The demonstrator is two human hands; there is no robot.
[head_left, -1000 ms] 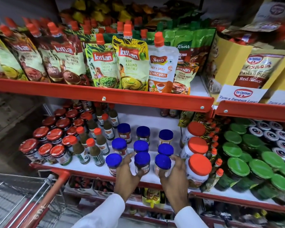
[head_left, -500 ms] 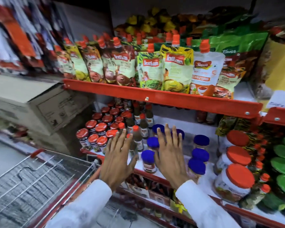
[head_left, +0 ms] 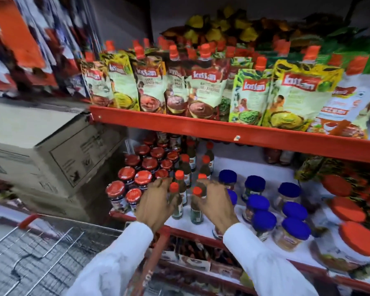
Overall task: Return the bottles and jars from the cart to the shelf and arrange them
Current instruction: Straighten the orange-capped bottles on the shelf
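Two small dark bottles with orange caps stand at the front of the white middle shelf [head_left: 254,167]. My left hand [head_left: 154,206] curls around the left bottle [head_left: 177,210], and my right hand [head_left: 217,204] wraps the right bottle [head_left: 196,214]; both bottles stay upright on the shelf. More orange-capped bottles [head_left: 185,165] stand in rows behind them. Red-lidded jars [head_left: 137,178] are packed to the left. Blue-lidded jars [head_left: 263,221] stand to the right. The wire cart [head_left: 41,253] is at the lower left, and the view is blurred.
Large jars with orange lids [head_left: 359,240] fill the shelf's right end. Chutney pouches [head_left: 201,86] line the upper shelf, whose red rim [head_left: 222,129] hangs low over the bottles. A cardboard box [head_left: 41,157] stands left of the shelf. The cart's red handle [head_left: 28,221] lies near my left arm.
The view has swung left. My hands left the blue-lidded jars, moved left with fingers spread, and have now closed on the two front orange-capped bottles.
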